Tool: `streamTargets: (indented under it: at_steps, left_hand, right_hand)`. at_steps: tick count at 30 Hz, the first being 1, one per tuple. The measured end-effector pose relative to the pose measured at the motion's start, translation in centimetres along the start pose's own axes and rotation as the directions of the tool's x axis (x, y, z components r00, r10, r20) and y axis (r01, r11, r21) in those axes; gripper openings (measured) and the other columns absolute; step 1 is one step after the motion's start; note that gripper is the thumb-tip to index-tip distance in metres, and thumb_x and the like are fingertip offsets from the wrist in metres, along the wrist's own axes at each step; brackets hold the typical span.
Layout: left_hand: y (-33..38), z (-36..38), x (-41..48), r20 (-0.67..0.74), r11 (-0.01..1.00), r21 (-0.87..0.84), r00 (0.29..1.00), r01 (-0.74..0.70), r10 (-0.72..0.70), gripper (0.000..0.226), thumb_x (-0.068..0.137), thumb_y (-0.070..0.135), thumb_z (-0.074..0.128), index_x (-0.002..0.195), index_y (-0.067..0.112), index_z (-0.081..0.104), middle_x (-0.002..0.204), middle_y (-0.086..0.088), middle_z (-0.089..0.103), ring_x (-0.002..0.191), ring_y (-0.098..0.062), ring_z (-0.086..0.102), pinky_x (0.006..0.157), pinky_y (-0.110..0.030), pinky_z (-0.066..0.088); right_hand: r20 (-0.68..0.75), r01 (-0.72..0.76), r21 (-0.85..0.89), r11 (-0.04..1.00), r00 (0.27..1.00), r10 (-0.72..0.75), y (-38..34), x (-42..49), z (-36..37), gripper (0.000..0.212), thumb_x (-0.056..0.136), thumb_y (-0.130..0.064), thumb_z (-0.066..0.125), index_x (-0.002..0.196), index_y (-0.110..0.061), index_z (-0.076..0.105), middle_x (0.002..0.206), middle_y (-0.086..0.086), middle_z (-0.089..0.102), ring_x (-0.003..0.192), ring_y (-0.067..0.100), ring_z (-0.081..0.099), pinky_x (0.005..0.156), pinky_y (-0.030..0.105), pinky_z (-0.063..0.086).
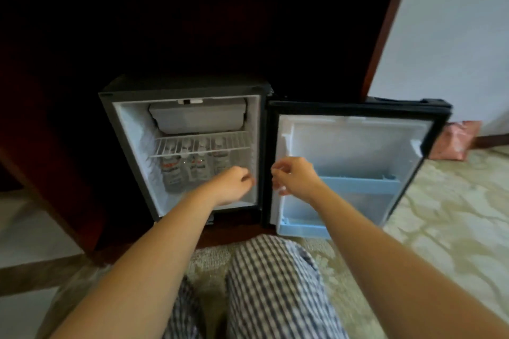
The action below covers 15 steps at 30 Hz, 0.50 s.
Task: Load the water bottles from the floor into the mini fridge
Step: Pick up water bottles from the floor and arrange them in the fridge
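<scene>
Knees [264, 283] nearest; both hands empty, left hand [231, 186] and right hand [293, 173] loosely curled. Three clear, red-labelled bottles [197, 168] stand under the fridge [126, 129] rack [201, 143].

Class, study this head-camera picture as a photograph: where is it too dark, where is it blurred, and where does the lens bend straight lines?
Head view: the cabinet above the mini fridge is nearly black; the wall at the top right is bright. The bottles under the wire shelf are soft, labels unreadable. Both hands, left and right, are slightly smeared. The open door bows from wide-angle distortion.
</scene>
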State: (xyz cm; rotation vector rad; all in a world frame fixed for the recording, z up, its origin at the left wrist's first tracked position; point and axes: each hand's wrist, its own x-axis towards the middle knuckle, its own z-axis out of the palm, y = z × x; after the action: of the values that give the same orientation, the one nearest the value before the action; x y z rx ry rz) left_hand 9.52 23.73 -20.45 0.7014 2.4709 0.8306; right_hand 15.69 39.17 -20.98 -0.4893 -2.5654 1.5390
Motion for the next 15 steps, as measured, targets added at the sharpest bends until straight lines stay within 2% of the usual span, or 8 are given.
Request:
streamTargets:
  at_steps: [1, 3, 5, 7, 9, 11, 13, 15]
  left_hand:
    - [1.3, 0.7, -0.7, -0.007, 0.999, -0.003, 0.999, -0.033, 0.033, 0.026, 0.098, 0.029, 0.042, 0.105, 0.014, 0.061, 0.108, -0.01, 0.066, 0.101, -0.025, 0.062, 0.097, -0.043, 0.047]
    - [3.7, 2.8, -2.2, -0.005, 0.994, -0.012, 0.994, -0.108, 0.108, 0.027, 0.097, 0.027, 0.045, 0.102, 0.007, 0.064, 0.104, -0.015, 0.068, 0.099, -0.028, 0.064, 0.094, -0.042, 0.049]
    - [5.7, 5.4, -3.4, 0.017, 0.985, -0.021, 0.985, -0.174, 0.174, 0.025, 0.096, 0.022, 0.048, 0.102, 0.003, 0.064, 0.104, -0.018, 0.069, 0.099, -0.029, 0.064, 0.094, -0.043, 0.05]
    - [7.3, 8.2, -4.5, 0.061, 0.975, -0.005, 0.974, -0.22, 0.22, 0.021, 0.095, 0.021, 0.05, 0.103, 0.009, 0.064, 0.1, -0.012, 0.068, 0.099, -0.028, 0.064, 0.094, -0.043, 0.05]
    - [9.6, 11.3, -5.5, 0.157, 0.948, 0.064, 0.941, -0.311, 0.299, 0.018, 0.094, 0.024, 0.051, 0.105, 0.016, 0.063, 0.098, -0.005, 0.066, 0.101, -0.025, 0.063, 0.094, -0.035, 0.049]
    - [11.8, 14.5, -6.9, 0.263, 0.906, 0.143, 0.898, -0.399, 0.354, 0.024, 0.095, 0.025, 0.05, 0.113, 0.014, 0.062, 0.106, -0.003, 0.066, 0.104, -0.019, 0.061, 0.088, -0.025, 0.044]
    - [13.4, 17.8, -8.2, 0.369, 0.874, 0.171, 0.852, -0.456, 0.372, 0.028, 0.095, 0.027, 0.049, 0.117, 0.014, 0.06, 0.112, -0.003, 0.065, 0.104, -0.017, 0.059, 0.087, -0.024, 0.042]
    - [14.4, 21.5, -9.0, 0.467, 0.857, 0.177, 0.808, -0.484, 0.359, 0.029, 0.095, 0.031, 0.047, 0.117, 0.016, 0.059, 0.113, -0.003, 0.063, 0.103, -0.016, 0.058, 0.093, -0.027, 0.045]
  right_hand:
    - [-0.035, -0.014, 0.058, 0.998, 0.999, 0.016, 0.5, -1.2, -1.2, 0.017, 0.091, -0.005, 0.052, 0.077, -0.012, 0.059, 0.066, 0.007, 0.058, 0.047, 0.008, 0.06, 0.049, 0.023, 0.051]
    - [-0.074, -0.043, 0.151, 0.988, 0.996, 0.055, 2.4, -3.9, -3.5, 0.015, 0.092, -0.007, 0.053, 0.079, -0.013, 0.058, 0.067, 0.007, 0.057, 0.047, 0.008, 0.059, 0.05, 0.025, 0.05]
    - [-0.099, -0.077, 0.175, 0.982, 0.991, 0.096, 4.9, -6.7, -5.6, 0.008, 0.092, -0.008, 0.054, 0.086, -0.012, 0.057, 0.069, 0.007, 0.058, 0.045, 0.006, 0.058, 0.049, 0.023, 0.049]
    - [-0.14, -0.102, 0.15, 0.983, 0.983, 0.123, 7.4, -9.3, -7.4, 0.009, 0.091, -0.007, 0.054, 0.086, -0.014, 0.058, 0.069, 0.007, 0.059, 0.045, 0.004, 0.058, 0.049, 0.022, 0.049]
    - [-0.174, -0.13, 0.118, 0.985, 0.973, 0.149, 10.1, -12.3, -9.8, 0.009, 0.092, -0.006, 0.053, 0.09, -0.014, 0.057, 0.068, 0.004, 0.059, 0.048, 0.006, 0.058, 0.051, 0.022, 0.048]
    - [-0.204, -0.182, 0.111, 0.977, 0.958, 0.201, 12.9, -15.4, -11.8, 0.01, 0.092, -0.004, 0.05, 0.094, -0.013, 0.056, 0.07, 0.002, 0.057, 0.05, 0.006, 0.058, 0.05, 0.021, 0.048]
    - [-0.23, -0.237, 0.093, 0.967, 0.94, 0.253, 15.8, -18.8, -13.3, 0.013, 0.091, -0.001, 0.05, 0.095, -0.011, 0.056, 0.07, 0.002, 0.057, 0.056, 0.013, 0.059, 0.053, 0.023, 0.05]
    - [-0.243, -0.298, 0.075, 0.951, 0.92, 0.308, 18.5, -22.1, -14.6, 0.011, 0.091, -0.003, 0.051, 0.095, -0.011, 0.057, 0.071, 0.003, 0.058, 0.064, 0.02, 0.061, 0.064, 0.034, 0.055]
